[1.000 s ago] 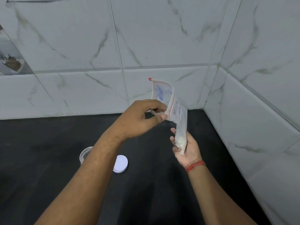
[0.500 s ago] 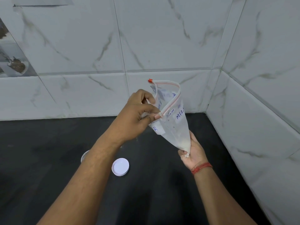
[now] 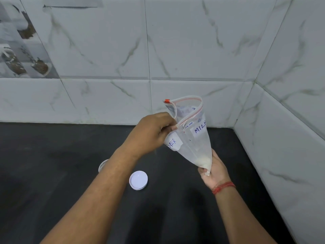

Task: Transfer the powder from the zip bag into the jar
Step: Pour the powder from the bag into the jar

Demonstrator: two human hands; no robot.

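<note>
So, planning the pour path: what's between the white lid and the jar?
In the head view, the left forearm crosses between lid and jar, hiding most of the jar.

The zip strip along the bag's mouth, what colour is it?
Red on clear plastic, with a small red-orange slider at one end of the zip bag; the head view shows it.

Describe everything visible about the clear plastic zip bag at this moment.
The clear plastic zip bag has a red-striped zip track and a small red slider at its top left corner. Its mouth gapes open and faces up. White labels carry blue handwriting, "MILK" and part of a word ending "DER". A little white powder sits in the lowest corner. The bag hangs point-down above the black countertop. The left hand pinches the rim by the zip; the right hand grips the bottom corner.
</note>
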